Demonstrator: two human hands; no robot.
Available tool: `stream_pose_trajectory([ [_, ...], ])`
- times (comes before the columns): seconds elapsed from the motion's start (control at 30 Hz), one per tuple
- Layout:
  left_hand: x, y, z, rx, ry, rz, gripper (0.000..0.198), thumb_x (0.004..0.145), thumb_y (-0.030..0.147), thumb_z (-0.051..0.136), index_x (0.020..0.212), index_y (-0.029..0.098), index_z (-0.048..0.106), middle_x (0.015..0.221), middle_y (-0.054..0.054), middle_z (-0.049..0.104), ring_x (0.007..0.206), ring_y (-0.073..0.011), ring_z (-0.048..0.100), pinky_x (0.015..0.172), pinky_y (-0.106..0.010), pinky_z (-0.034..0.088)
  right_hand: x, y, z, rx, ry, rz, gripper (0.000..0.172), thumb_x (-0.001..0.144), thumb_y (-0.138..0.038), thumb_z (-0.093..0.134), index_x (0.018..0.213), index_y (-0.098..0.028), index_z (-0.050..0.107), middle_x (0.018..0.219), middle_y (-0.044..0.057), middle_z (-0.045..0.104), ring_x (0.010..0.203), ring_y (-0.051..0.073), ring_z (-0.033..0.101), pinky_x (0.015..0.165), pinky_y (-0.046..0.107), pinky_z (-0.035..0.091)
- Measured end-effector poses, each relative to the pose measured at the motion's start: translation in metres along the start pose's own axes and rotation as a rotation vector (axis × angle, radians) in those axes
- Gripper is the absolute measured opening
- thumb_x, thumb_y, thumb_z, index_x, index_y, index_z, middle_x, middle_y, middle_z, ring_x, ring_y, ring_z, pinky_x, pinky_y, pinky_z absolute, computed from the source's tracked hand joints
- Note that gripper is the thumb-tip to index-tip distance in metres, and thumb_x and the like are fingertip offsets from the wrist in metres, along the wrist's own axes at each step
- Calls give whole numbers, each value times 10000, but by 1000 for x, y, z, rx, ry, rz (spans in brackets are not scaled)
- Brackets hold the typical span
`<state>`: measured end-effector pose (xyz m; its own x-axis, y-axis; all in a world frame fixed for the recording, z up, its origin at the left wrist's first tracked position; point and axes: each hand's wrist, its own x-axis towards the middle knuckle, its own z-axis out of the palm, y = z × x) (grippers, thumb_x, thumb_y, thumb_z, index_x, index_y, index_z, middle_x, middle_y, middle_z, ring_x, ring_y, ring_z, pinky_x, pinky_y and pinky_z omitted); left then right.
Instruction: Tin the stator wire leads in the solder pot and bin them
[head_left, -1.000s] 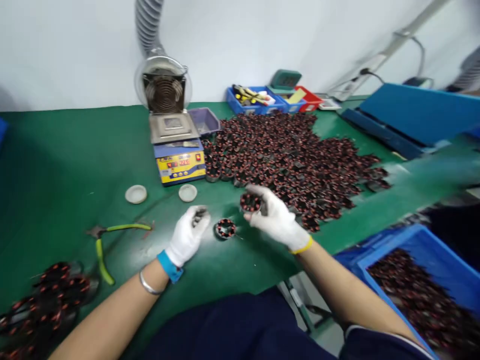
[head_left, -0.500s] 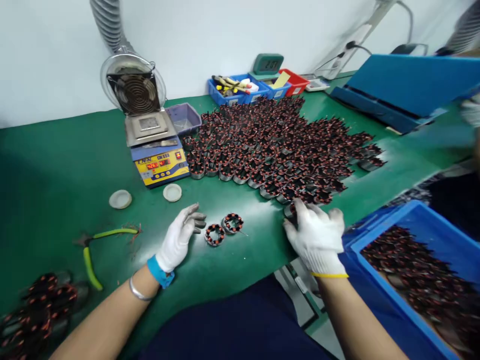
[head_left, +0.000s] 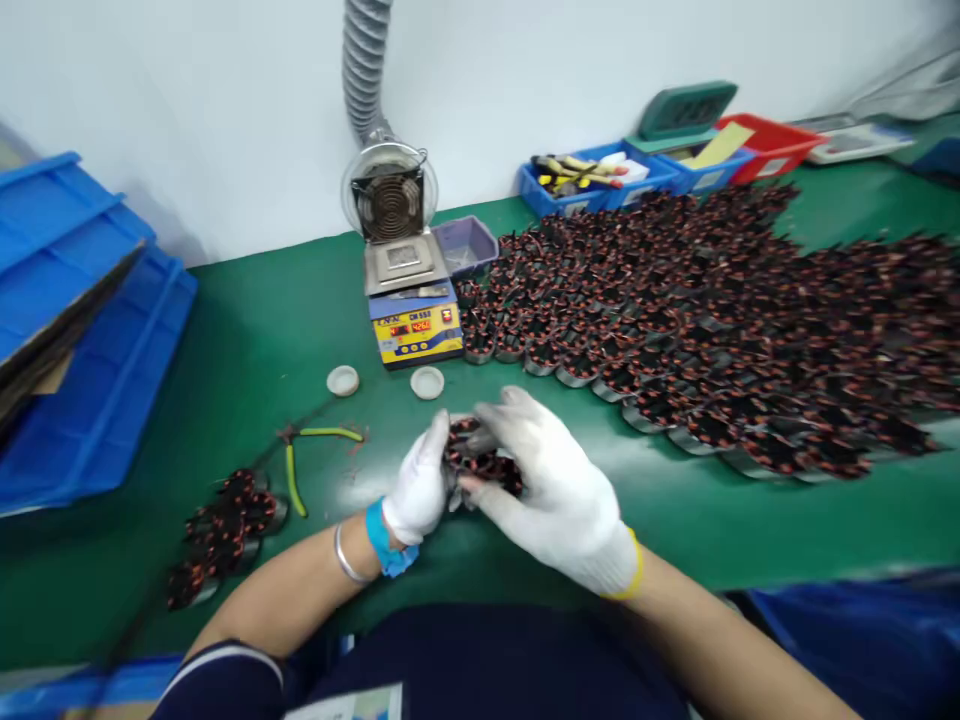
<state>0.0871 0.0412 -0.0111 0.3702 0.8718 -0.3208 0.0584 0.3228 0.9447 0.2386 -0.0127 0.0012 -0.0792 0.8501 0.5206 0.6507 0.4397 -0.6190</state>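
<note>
Bunched copper-wound rings (head_left: 489, 466), dark inside with metal rims, sit between 2 gloved hands near the table's (head_left: 675, 540) near edge; how many is hidden. The left hand (head_left: 421, 490), in white knit fabric, curls narrowly round their left side; the right hand (head_left: 559, 495), cuffed in yellow, pinches them between thumb and fingertips.

More such rings form a bristly pile (head_left: 675, 320) from the far edge well towards the near one, too dense to count. A small cluster (head_left: 232, 525) lies towards the near left corner, beside 1 pair of green-handled pliers (head_left: 330, 432), spread wide.

Towards the far edge, 1 yellow-fronted unit (head_left: 416, 338) stands behind 2 round white dishes (head_left: 343, 380). Along that edge, blue plastic bins (head_left: 551, 202) hold yellow-and-black-handled tools; 1 red bin (head_left: 791, 145) adjoins. Ribbed blue crates (head_left: 150, 340) lean at left.
</note>
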Motion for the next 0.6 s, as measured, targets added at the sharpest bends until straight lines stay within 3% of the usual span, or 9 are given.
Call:
stream_pose_trajectory([
  [0.1, 1, 4, 0, -185, -8, -164, 724, 904, 797, 297, 989, 168, 645, 579, -8, 561, 400, -118, 448, 376, -252, 324, -1, 15, 1, 310, 115, 217, 740, 871, -489, 638, 1522, -244, 387, 1210, 128, 702, 1201, 295, 659, 1051, 519, 544],
  [0.17, 1, 6, -1, -231, -80, -203, 709, 893, 801, 323, 950, 168, 637, 555, 6, 538, 359, -94, 380, 349, -237, 244, 3, 25, -6, 410, 62, 352, 640, 876, -525, 622, 1427, -221, 502, 1206, 142, 711, 1152, 295, 686, 959, 471, 592],
  [0.23, 1, 6, -2, -245, -127, -205, 674, 876, 797, 390, 926, 169, 628, 534, 18, 533, 336, -78, 337, 336, -222, 188, 12, 31, -13, 402, -69, 395, 510, 863, -532, 637, 1255, -206, 646, 1172, 136, 732, 1094, 290, 710, 894, 427, 611],
  [0.3, 0, 3, -2, -229, -139, -203, 644, 849, 800, 459, 863, 175, 609, 489, 39, 489, 323, -69, 303, 333, -211, 159, 23, 31, -17, 332, -153, 315, 380, 866, -499, 647, 1095, -207, 727, 1117, 115, 750, 1102, 280, 705, 916, 410, 599],
  [0.4, -3, 1, -2, -215, -125, -169, 576, 825, 753, 573, 789, 179, 591, 478, 51, 455, 342, -73, 329, 332, -205, 188, 35, 24, -16, 128, -104, 48, 221, 930, -361, 587, 906, -209, 746, 994, 84, 757, 1112, 245, 687, 1028, 438, 537],
  [0.5, -5, 13, -5, -402, -104, -127, 337, 789, 485, 748, 851, 179, 619, 696, 0, 621, 533, -126, 559, 418, -210, 413, 42, 12, -20, -172, -6, -241, 160, 927, -238, 570, 864, -202, 714, 822, 44, 726, 1019, 229, 698, 1124, 537, 438],
  [0.57, -3, 26, -11, -626, -44, -73, 264, 791, 348, 734, 704, 178, 553, 753, -20, 635, 692, -159, 645, 575, -260, 546, 46, 0, -28, -324, 19, -369, 106, 905, -197, 592, 882, -203, 695, 776, 22, 705, 999, 228, 702, 1149, 578, 394],
  [0.6, -1, 31, -14, -719, 0, -38, 357, 820, 335, 694, 596, 183, 461, 674, -10, 587, 679, -154, 641, 603, -265, 554, 49, -6, -32, -365, 15, -412, 94, 901, -181, 594, 890, -203, 685, 779, 18, 702, 1009, 227, 701, 1154, 585, 387],
])
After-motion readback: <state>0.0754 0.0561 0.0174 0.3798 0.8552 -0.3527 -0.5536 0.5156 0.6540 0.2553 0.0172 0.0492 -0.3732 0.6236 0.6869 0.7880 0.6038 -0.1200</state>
